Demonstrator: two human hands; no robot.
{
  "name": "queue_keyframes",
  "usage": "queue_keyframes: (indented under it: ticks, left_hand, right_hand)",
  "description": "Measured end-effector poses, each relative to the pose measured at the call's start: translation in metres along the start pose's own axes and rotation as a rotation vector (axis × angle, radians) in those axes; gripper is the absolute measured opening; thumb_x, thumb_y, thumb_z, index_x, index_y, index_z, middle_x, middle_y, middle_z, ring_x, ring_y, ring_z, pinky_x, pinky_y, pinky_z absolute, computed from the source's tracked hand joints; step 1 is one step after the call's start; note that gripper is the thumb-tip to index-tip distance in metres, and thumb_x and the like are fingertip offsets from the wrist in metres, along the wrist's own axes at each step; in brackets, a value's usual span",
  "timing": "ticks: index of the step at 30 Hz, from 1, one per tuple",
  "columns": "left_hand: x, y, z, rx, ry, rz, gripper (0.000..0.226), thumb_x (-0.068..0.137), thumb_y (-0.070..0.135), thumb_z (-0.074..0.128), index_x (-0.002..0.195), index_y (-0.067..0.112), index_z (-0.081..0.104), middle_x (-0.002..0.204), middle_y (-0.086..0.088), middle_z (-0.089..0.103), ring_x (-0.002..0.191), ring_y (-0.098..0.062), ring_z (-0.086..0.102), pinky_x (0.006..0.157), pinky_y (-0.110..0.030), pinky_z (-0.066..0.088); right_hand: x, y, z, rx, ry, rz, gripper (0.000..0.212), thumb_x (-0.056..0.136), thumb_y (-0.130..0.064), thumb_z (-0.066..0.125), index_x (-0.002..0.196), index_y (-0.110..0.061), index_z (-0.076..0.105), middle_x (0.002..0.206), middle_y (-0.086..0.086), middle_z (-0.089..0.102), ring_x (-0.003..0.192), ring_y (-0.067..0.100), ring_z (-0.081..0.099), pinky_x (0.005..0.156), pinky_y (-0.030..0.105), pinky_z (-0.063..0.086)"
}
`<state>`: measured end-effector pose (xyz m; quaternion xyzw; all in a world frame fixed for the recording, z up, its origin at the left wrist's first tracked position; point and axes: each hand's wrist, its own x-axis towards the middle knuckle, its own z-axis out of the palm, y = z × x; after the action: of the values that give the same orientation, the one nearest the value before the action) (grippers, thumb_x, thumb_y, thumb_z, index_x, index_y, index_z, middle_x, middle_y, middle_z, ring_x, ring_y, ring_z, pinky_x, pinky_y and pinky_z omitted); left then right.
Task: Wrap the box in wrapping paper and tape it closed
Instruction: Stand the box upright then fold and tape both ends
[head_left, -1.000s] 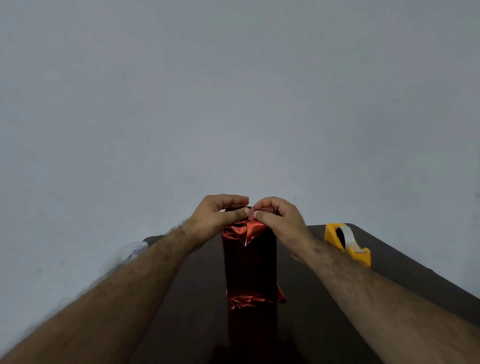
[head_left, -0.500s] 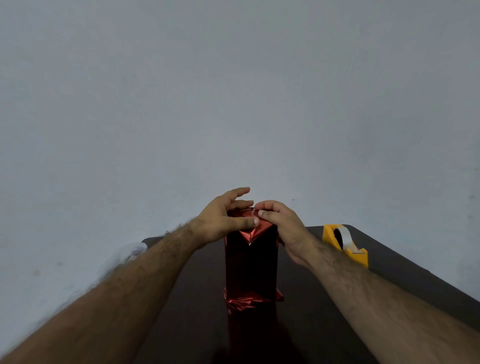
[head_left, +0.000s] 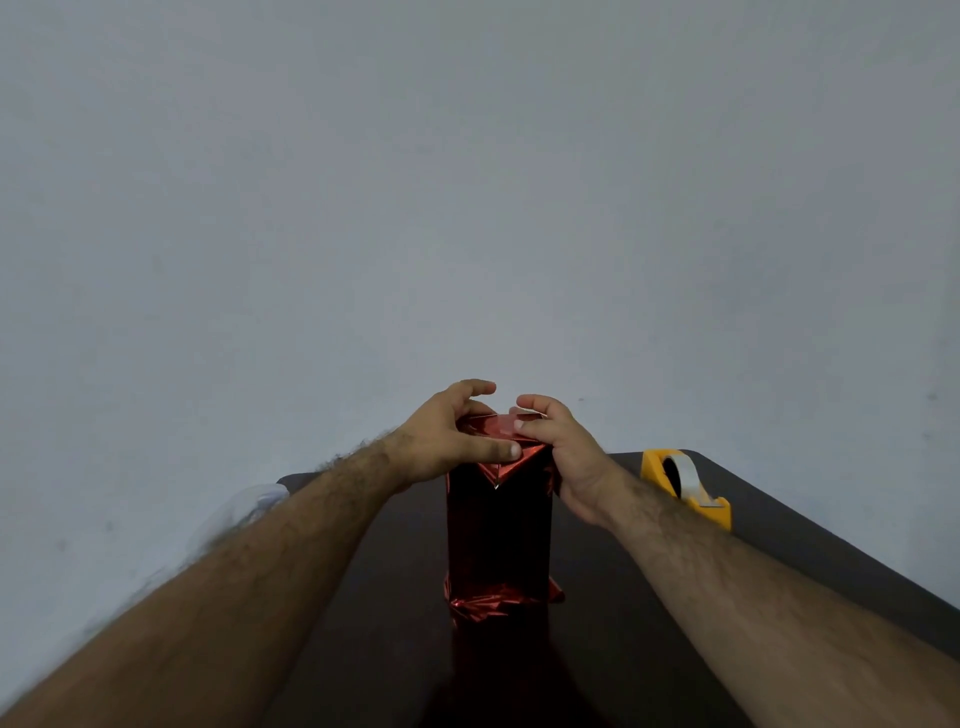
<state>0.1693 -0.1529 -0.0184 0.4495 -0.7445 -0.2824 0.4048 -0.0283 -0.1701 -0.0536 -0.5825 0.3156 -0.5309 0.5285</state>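
Left hand (head_left: 441, 441) thumb presses the folded red foil flap; right hand (head_left: 558, 441) fingers (head_left: 530, 426) pinch a clear tape strip (head_left: 501, 425) atop the wrapped box (head_left: 497, 535), upright mid-surface (head_left: 649, 623); yellow tape dispenser (head_left: 688, 493) stands well right.

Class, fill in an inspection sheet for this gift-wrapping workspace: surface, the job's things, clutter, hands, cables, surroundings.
Surface: dark table, glossy.
Job's things: box upright in shiny red wrapping paper, bottom end crumpled; top flaps folded, a clear tape strip across them. Yellow tape dispenser at the right.
Clutter: a clear plastic item at the table's left edge, too blurred to identify.
Hands: left hand pressing the top fold; right hand on the tape.
Cables: nothing seen.
Surroundings: plain grey wall.
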Motion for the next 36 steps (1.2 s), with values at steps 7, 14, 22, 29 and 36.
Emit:
queue_keyframes:
  ticks: [7,14,22,29,36]
  left_hand:
    - [0.000,-0.001,0.003,0.042,0.029,-0.007,0.091,0.070,0.041,0.098,0.149,0.025,0.055,0.133,0.004,0.065,0.121,-0.011,0.065,0.108,-0.039,0.055]
    - [-0.001,0.002,0.012,0.032,0.100,0.001,0.086,0.069,0.041,0.099,0.144,0.024,0.062,0.130,0.008,0.067,0.122,-0.010,0.064,0.109,-0.036,0.054]
    - [-0.001,0.006,0.025,-0.006,0.074,0.027,0.090,0.064,0.043,0.099,0.144,0.023,0.063,0.130,0.009,0.068,0.121,-0.007,0.065,0.110,-0.037,0.053]
    - [0.006,0.005,0.027,0.002,0.072,0.025,0.082,0.070,0.037,0.099,0.142,0.021,0.064,0.128,0.009,0.069,0.118,-0.006,0.066,0.108,-0.032,0.053]
    - [0.010,0.002,0.029,-0.015,0.081,0.024,0.080,0.071,0.034,0.098,0.143,0.020,0.064,0.130,0.008,0.070,0.119,-0.005,0.066,0.107,-0.030,0.053]
  right_hand:
    - [-0.001,0.001,-0.016,-0.185,0.202,-0.032,0.036,0.098,-0.058,0.059,0.123,-0.032,0.064,0.130,-0.008,0.066,0.123,0.019,0.060,0.106,0.045,0.045]
    - [-0.008,0.004,-0.072,-0.506,0.452,-0.146,0.010,0.099,-0.020,0.070,0.105,-0.023,0.078,0.104,-0.012,0.075,0.104,0.008,0.069,0.083,0.017,0.051]
    - [-0.020,0.002,-0.159,-0.893,0.643,0.174,0.021,0.098,-0.028,0.072,0.110,-0.014,0.081,0.117,0.006,0.076,0.109,0.028,0.067,0.092,0.042,0.059]
    - [-0.025,0.000,-0.180,-1.158,0.790,0.506,0.035,0.097,-0.036,0.067,0.111,-0.004,0.069,0.103,0.014,0.068,0.098,0.031,0.064,0.087,0.040,0.058]
    - [-0.026,-0.012,-0.175,-0.735,0.699,0.735,0.054,0.095,-0.013,0.074,0.143,-0.005,0.051,0.137,0.021,0.057,0.124,0.039,0.059,0.091,0.048,0.056]
